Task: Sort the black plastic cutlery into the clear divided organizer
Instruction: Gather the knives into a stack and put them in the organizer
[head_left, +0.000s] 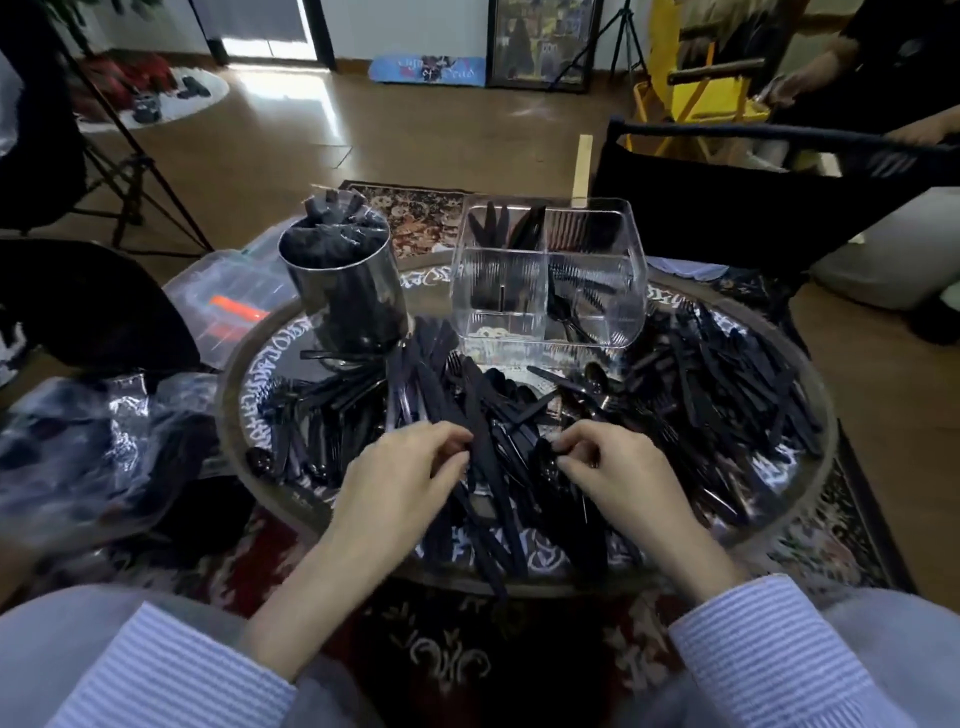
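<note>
A large heap of black plastic cutlery (701, 395) covers a round patterned tray (249, 405). At the tray's far side stands the clear divided organizer (592, 228), with knives in its back left compartment and forks and spoons in the right ones. My left hand (410, 473) pinches a long black knife (485, 467) in the middle of the heap. Just to its right, my right hand (608, 467) pinches a black spoon (545, 457) lying on the pile. Both hands hover low over the front of the tray.
A steel cylinder (348, 306) stuffed with black cutlery stands left of the organizer. Crumpled clear plastic bags (104, 447) lie left of the tray. A black folding chair (727, 187) and another person's hands are at the back right; tripod legs (135, 171) stand back left.
</note>
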